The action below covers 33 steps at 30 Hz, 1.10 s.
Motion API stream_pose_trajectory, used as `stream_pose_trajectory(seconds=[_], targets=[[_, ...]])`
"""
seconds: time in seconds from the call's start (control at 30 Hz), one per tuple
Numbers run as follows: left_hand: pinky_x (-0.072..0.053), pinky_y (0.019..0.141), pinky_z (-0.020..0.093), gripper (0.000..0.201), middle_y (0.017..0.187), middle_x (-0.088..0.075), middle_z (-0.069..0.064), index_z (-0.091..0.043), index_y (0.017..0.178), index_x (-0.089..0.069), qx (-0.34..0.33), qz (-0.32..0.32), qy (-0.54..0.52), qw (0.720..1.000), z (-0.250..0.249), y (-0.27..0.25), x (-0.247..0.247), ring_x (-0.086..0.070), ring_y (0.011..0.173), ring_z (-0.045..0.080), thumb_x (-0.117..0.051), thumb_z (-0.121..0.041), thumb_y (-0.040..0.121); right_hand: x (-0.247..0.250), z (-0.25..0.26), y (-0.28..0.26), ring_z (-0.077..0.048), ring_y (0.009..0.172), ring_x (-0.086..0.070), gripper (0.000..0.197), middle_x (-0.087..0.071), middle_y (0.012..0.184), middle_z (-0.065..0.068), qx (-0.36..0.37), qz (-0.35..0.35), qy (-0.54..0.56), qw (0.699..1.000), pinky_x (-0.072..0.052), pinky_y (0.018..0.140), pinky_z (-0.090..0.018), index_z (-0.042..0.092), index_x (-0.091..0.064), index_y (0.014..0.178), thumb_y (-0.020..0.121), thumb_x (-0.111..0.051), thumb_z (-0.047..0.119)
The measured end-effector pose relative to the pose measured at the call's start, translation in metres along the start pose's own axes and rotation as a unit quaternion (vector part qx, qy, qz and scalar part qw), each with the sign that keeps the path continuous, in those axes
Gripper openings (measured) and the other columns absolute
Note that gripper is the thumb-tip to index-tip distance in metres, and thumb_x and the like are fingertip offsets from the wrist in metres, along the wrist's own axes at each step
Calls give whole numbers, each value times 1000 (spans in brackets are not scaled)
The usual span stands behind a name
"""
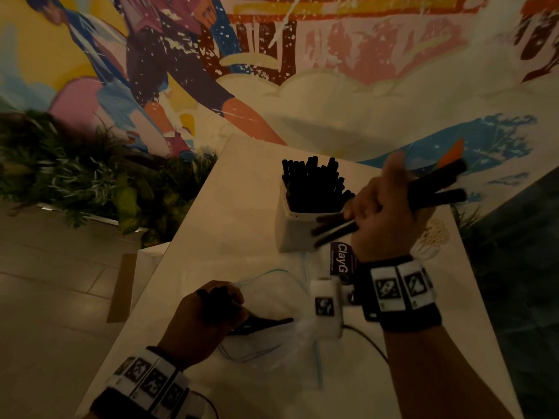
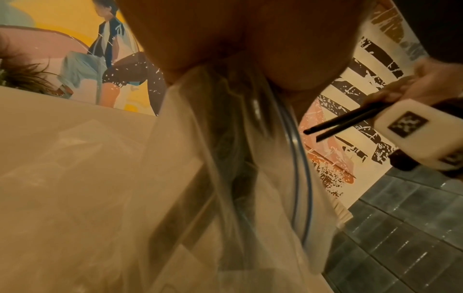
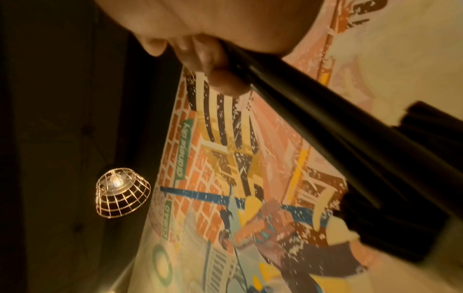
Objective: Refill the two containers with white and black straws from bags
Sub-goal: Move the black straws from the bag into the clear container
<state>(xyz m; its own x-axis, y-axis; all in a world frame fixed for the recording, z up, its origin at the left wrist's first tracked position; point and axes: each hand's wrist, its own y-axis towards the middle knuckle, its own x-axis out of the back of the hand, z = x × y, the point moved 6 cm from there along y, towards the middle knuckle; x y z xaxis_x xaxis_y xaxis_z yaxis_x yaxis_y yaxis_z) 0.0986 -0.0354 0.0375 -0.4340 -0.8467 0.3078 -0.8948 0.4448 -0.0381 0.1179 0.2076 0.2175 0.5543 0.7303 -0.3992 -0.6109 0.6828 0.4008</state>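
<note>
Dim warm light, pale table (image 1: 211, 237) running up the middle of the head view. Around the work: a dark label card (image 1: 343, 257) reading "ClayG…" stands just below the container, partly behind the right wrist's marker band; a small clear packet of pale grains (image 1: 432, 234) lies at the right edge of the table; leafy plants (image 1: 75, 176) fill the left middle of the frame. Right hand (image 1: 384, 213) sits right of centre, fingers clenched round a bundle of black straws (image 1: 435, 186) that sticks out both ways, upper right and lower left; its lower ends cross in front of the container's near corner. The right wrist view shows fingers (image 3: 220, 79) wrapped on the same dark bundle. White square container (image 1: 290, 234), centre of frame, packed with upright black straws. Clear zip bag (image 1: 272, 285) lies flat in the lower centre, a few black straws left inside. Left hand (image 1: 208, 316) at lower left, fingers curled, gripping the bag's mouth together with some straw ends; the left wrist view shows plastic bunched under the palm. A second container cannot be made out. Painted mural (image 1: 332, 71) covers the wall across the top; a wire-cage lamp (image 3: 122, 196) hangs lit at left in the right wrist view; grey tiled floor at lower right of the left wrist view.
</note>
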Motion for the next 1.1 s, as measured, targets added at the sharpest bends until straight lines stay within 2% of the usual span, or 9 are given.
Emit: stream_pose_trajectory(seconds=[0.2,0.37,0.5,0.6,0.73,0.8,0.9,1.0,1.1], targets=[[-50,76,20,40,101,-62,-18,-37,90,-61,10,-7,-16,1000,1,-2,1,-61,87,1,-64,-52,52,-2,-14,46,-13,32,-35,51,-39,38,6,15,-91,36,995,-42,48,-30,25,-50,46,96,-54,22],[-49,75,16,38,99,-62,-19,-37,88,-61,14,-8,-19,1000,3,-3,2,-61,87,-1,-64,-52,53,17,-87,52,-16,48,-55,43,-55,46,4,-62,-80,-196,975,-52,61,-33,16,-52,56,94,-59,35],[-49,74,17,39,100,-62,-19,-37,89,-61,20,-11,-16,1000,5,-4,3,-61,87,-1,-63,-53,54,26,-106,52,-26,83,-64,55,-68,80,-6,77,-11,-485,871,-48,79,-34,10,-67,76,88,-48,60],[-53,76,24,38,99,-62,-16,-36,88,-62,25,-11,-21,999,6,-5,4,-62,86,1,-65,-53,54,33,-116,52,-31,126,-47,74,-55,133,-12,65,-12,-607,792,-33,103,-46,13,-61,122,80,-47,72],[-55,79,38,36,93,-65,-10,-36,86,-63,35,-8,-26,999,5,-6,5,-62,85,5,-66,-53,55,26,-82,59,-33,141,-27,95,-31,150,-22,169,-26,-468,867,-24,114,-38,2,-30,143,74,-71,53],[-55,80,39,35,91,-67,-6,-37,86,-62,33,-9,-17,999,5,-6,5,-62,86,5,-65,-53,55,13,-65,64,-34,142,-23,85,-28,150,-26,240,-12,-444,864,-21,116,-33,-1,-30,143,81,-72,39],[-55,81,36,36,90,-67,-5,-37,86,-62,35,-10,-16,999,3,-5,4,-62,86,3,-65,-53,53,-13,-84,66,-38,143,-22,61,-27,152,-25,258,100,-544,792,-21,117,-41,3,-33,144,96,-48,37],[-55,79,35,36,96,-64,-12,-36,86,-63,35,-4,-20,999,2,-4,4,-62,85,3,-66,-52,54,-17,-136,61,-35,141,-25,62,-31,153,-12,122,264,-685,667,-24,112,-55,12,-38,142,97,-19,51],[-55,77,29,37,97,-64,-15,-36,87,-62,35,-5,-18,999,3,-4,5,-62,85,2,-66,-52,54,-16,-139,63,-27,136,-38,52,-32,154,-8,114,270,-675,677,-22,112,-55,23,-43,141,98,-29,49]])
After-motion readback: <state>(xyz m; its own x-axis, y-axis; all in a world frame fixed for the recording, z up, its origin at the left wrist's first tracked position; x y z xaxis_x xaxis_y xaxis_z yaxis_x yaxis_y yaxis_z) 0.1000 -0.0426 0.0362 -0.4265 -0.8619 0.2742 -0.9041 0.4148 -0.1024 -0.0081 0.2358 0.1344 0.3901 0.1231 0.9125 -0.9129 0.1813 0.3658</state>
